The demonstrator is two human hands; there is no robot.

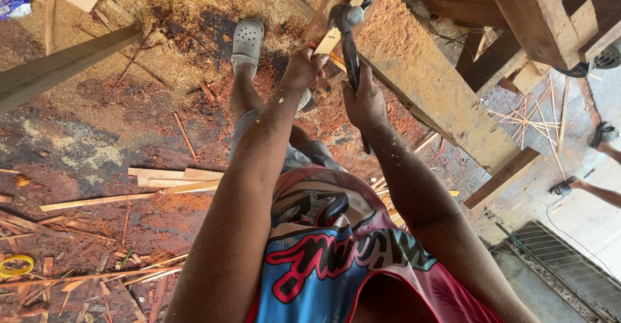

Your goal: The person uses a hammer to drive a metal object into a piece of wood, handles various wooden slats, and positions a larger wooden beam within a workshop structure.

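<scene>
While we are looking straight down past our own chest, we are gripping a claw hammer (349, 38) in our right hand (364, 103), fingers wrapped tight round the dark handle just below the steel head. Our left hand (303, 69) is closing its fingers on a narrow pale wood strip (330, 38), pinching it just left of the hammer head. The strip is lying against the sawdust-covered counter (420, 84), which is running away to the right of the hammer.

Risks, as we are judging them: the hammer head is sitting nearly touching the left fingers, so a swing or pry that slips off the strip could be catching those knuckles. The strip is thin and could be splitting or springing loose if levered hard. Our foot in a grey clog (247, 40) is standing left of the hammer on loose sawdust and offcuts, so footing could be sliding under a strong pull.

Position notes: the hammer head is resting over the upper end of the strip, above the left fingers and directly ahead of the right fingers. Scrap slats (171, 179) are lying on the floor well left of and below the hammer. Another person's sandalled feet (605, 135) are showing far right of the hammer.
</scene>
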